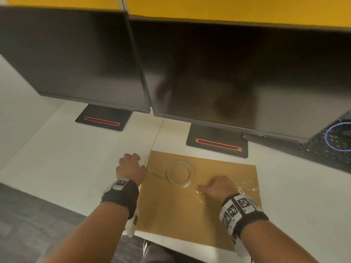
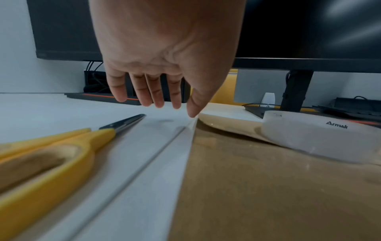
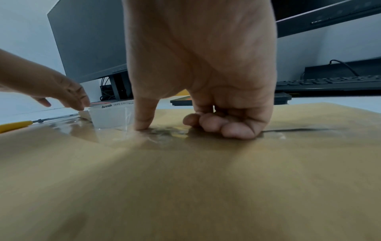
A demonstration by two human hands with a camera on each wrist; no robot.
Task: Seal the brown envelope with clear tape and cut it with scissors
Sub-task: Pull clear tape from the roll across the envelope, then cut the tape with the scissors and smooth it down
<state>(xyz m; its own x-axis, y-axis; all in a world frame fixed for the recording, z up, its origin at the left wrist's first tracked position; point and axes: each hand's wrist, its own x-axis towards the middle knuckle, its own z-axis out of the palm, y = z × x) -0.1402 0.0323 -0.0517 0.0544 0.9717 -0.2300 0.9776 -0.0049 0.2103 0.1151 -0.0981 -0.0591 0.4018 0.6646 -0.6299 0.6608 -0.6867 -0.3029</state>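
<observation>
The brown envelope (image 1: 180, 215) (image 2: 268, 187) (image 3: 185, 187) lies flat on the white desk (image 1: 76, 158). A roll of clear tape (image 1: 178, 172) (image 2: 319, 135) (image 3: 109, 117) rests on its far left part. A shiny strip of tape (image 1: 245, 188) (image 3: 164, 132) runs across the envelope. My right hand (image 1: 214, 186) (image 3: 175, 128) sits on that strip, fingers curled under, thumb tip pressing down. My left hand (image 1: 133, 162) (image 2: 171, 109) hovers at the envelope's far left corner with fingers hanging straight and holding nothing. Yellow-handled scissors (image 2: 62, 146) (image 3: 14, 126) lie closed on the desk left of the envelope.
Two dark monitors (image 1: 76, 54) (image 1: 237, 73) stand close behind the envelope on black bases (image 1: 102, 118) (image 1: 218, 141). A black keyboard (image 1: 322, 149) lies at the far right. The desk's front edge (image 1: 57, 202) runs just below my wrists.
</observation>
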